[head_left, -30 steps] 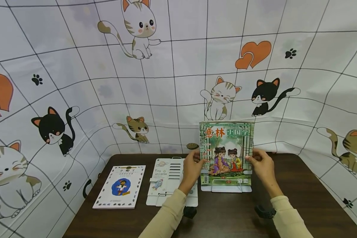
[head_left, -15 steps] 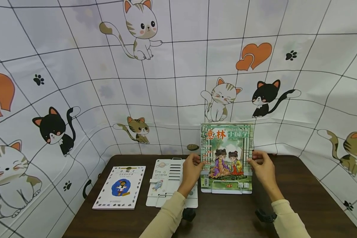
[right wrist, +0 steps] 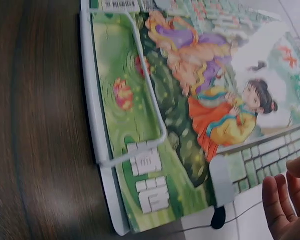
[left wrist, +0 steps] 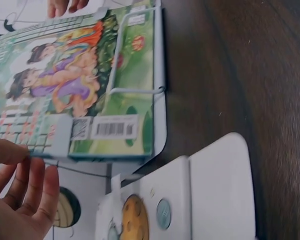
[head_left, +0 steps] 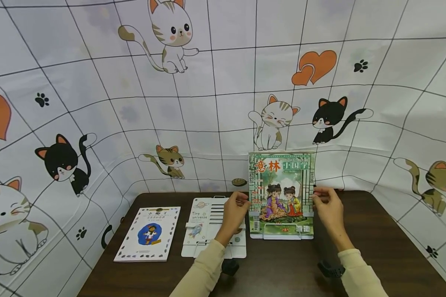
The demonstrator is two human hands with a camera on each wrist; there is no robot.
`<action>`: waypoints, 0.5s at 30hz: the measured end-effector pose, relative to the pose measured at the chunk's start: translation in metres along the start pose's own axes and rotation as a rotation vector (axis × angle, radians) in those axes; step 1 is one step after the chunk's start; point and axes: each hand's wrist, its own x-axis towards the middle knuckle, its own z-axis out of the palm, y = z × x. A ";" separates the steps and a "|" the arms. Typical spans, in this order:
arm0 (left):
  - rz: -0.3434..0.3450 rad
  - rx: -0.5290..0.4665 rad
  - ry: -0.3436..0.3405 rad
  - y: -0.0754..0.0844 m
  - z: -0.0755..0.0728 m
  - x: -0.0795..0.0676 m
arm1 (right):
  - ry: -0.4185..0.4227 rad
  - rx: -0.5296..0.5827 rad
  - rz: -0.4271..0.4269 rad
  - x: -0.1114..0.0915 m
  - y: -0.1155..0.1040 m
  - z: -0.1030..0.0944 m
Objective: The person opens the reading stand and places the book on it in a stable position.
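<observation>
A green magazine (head_left: 282, 194) with two illustrated children on its cover leans upright on a white book stand (head_left: 255, 236). A wire bracket (right wrist: 154, 110) crosses its lower front, and small side clips (left wrist: 64, 135) overlap its edges. By the magazine's left edge is my left hand (head_left: 233, 214), its thumb and fingertips at the edge, fingers loosely bent. My right hand (head_left: 328, 210) is beside the right edge; in the right wrist view its fingers are relaxed, with a thumb close to the cover's border.
A second white book stand (head_left: 198, 227), printed "Tiny universe", lies partly behind my left forearm. Farther left is a white book (head_left: 148, 234) with a blue circle on its cover. Behind the dark wooden table (head_left: 278, 268) hangs a cat-patterned cloth (head_left: 223, 103).
Both thumbs have drawn back from the magazine's cover to its side edges, and the hands have moved slightly apart. The magazine stays on its stand.
</observation>
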 end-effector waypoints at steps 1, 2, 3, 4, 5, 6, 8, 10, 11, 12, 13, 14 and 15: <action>0.006 0.000 -0.007 0.000 -0.003 0.000 | 0.001 0.008 -0.008 -0.002 -0.002 0.000; 0.007 0.000 -0.018 0.000 -0.008 -0.001 | -0.003 0.008 -0.017 -0.004 -0.005 0.001; 0.005 0.001 -0.026 0.000 -0.012 -0.002 | -0.013 0.010 -0.026 -0.007 -0.008 0.002; 0.006 -0.002 -0.033 0.000 -0.017 -0.002 | -0.029 0.008 -0.035 -0.010 -0.011 0.003; -0.001 -0.002 -0.044 0.000 -0.023 -0.003 | -0.048 0.002 -0.046 -0.012 -0.014 0.004; -0.005 -0.002 -0.055 0.001 -0.028 -0.004 | -0.072 -0.005 -0.055 -0.016 -0.017 0.006; -0.011 0.005 -0.074 0.000 -0.040 -0.007 | -0.122 -0.022 -0.075 -0.024 -0.025 0.009; -0.005 0.003 -0.093 -0.002 -0.052 -0.010 | -0.184 -0.033 -0.093 -0.032 -0.032 0.013; -0.003 0.005 -0.104 -0.004 -0.057 -0.012 | -0.212 -0.035 -0.100 -0.036 -0.035 0.015; 0.001 0.008 -0.112 -0.005 -0.063 -0.014 | -0.241 -0.038 -0.107 -0.041 -0.038 0.017; 0.007 0.010 -0.119 -0.008 -0.068 -0.015 | -0.270 -0.040 -0.113 -0.045 -0.040 0.020; 0.011 0.007 -0.127 -0.009 -0.073 -0.018 | -0.299 -0.051 -0.122 -0.050 -0.042 0.023; 0.009 0.011 -0.132 -0.011 -0.078 -0.020 | -0.325 -0.053 -0.130 -0.055 -0.044 0.026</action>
